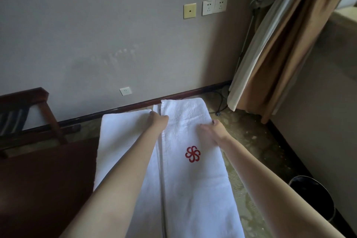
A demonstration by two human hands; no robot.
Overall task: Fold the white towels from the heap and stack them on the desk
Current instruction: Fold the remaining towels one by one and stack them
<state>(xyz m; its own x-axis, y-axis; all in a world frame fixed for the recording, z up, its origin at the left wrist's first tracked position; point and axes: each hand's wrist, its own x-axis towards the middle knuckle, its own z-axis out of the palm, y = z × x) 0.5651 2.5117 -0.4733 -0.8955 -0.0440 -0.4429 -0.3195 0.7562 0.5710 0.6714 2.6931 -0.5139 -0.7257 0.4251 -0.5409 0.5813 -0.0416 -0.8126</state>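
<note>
White terry is filling the middle of the view: the towel (193, 189) is stretching away from the person in a long band, folded lengthwise into two panels that are meeting along a seam down its middle. A red pinwheel logo (192, 154) is showing on the right panel. The left hand (157, 121) is curling round the towel's far end just where the two panels meet. The right hand (211, 129) is gripping the right panel near its outer edge, fingers lying on top and thumb at the edge. Both bare forearms are reaching out over the cloth.

The towel's left edge is running along the dark red-brown bench (38, 189); whether the cloth is resting on it or hanging free I cannot tell. The right panel is showing over the patterned carpet (255, 141).

A wooden rack (50, 116) is standing against the grey wall (96, 35) on the left. Sockets (214, 6) are sitting high on the wall. A tan curtain (286, 54) is hanging on the right, and a black bin (313, 197) is standing below it.
</note>
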